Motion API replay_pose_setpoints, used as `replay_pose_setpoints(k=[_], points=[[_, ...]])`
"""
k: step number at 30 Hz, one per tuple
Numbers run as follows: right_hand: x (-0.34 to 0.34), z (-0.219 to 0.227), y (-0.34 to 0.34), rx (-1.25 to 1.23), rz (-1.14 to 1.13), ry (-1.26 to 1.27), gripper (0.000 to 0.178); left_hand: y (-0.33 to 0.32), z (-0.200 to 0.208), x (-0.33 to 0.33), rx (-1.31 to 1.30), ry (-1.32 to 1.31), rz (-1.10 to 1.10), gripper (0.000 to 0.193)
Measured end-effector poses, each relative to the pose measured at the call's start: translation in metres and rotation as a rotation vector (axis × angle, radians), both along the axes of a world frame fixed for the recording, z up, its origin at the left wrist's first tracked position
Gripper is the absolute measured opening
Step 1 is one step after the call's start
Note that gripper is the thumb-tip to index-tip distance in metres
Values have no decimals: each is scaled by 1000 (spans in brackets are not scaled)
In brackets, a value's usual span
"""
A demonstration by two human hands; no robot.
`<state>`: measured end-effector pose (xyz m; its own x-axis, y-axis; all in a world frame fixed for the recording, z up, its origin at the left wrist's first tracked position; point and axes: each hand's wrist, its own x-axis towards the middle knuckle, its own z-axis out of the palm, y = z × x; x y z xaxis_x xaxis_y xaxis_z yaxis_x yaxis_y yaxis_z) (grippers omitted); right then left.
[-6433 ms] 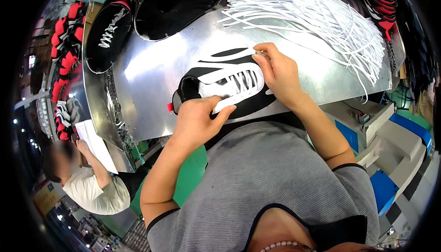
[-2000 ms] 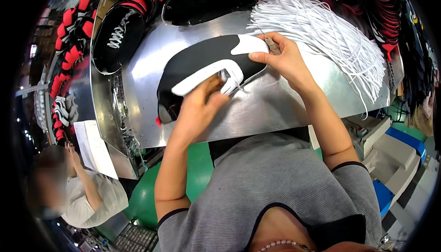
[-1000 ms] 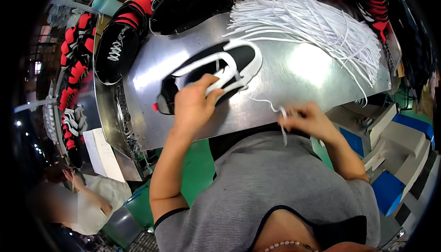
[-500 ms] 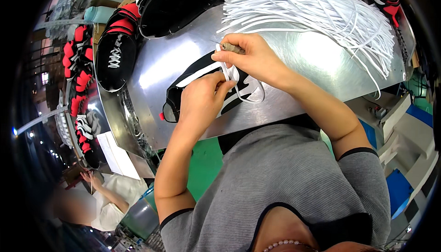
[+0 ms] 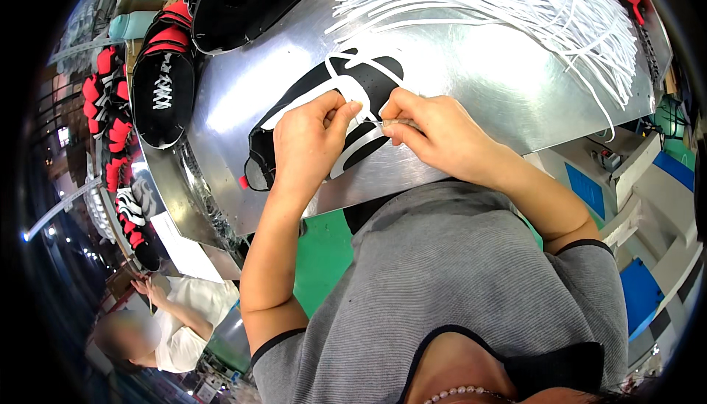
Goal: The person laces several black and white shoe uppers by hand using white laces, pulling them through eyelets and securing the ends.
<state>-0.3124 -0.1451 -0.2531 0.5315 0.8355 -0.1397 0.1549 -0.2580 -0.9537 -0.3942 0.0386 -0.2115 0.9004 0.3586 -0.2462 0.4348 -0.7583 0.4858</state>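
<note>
A black shoe upper (image 5: 383,72) with white panels lies flat on the metal table, a small red tab at its left end. A white shoelace (image 5: 356,58) loops over its far part and runs down toward my fingers. My left hand (image 5: 309,139) rests over the upper, thumb and forefinger pinched at the white lace and eyelet area. Just to the right, my right hand (image 5: 442,135) is closed round a thin tool with a fine metal tip (image 5: 375,122) that points at the left fingertips. The tool's handle is mostly hidden in the fingers.
A big spread of white laces (image 5: 486,6) covers the far right of the metal table (image 5: 265,65). Stacked black and red shoe uppers (image 5: 163,87) stand at the left and far edge. A co-worker (image 5: 180,323) in white sits at the lower left.
My right hand has come down and nearer, turning the tool toward the left hand. The lace now loops over the far part of the upper. The view has shifted slightly.
</note>
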Motion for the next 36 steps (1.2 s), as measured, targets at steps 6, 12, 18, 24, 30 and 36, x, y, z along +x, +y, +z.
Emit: replay_pose_setpoints(k=[6, 12, 18, 24, 30, 36], points=[[3, 0, 6, -91, 23, -22, 19, 1, 0, 0, -21, -11, -17, 24], [0, 1, 8, -86, -20, -308, 19, 5, -10, -14, -140, -258, -209, 14], [-19, -11, 33, -182, -21, -549, 22, -10, -14, -15, -38, -348, -298, 17], [-12, 21, -11, -151, 18, -440, 20, -4, -2, -43, 175, -352, -315, 15], [53, 2, -32, 147, -323, 55, 25, -14, -2, -64, 314, -572, -472, 14], [17, 7, 3, 115, -281, 66, 46, 26, 10, -62, -722, 114, 41, 43]])
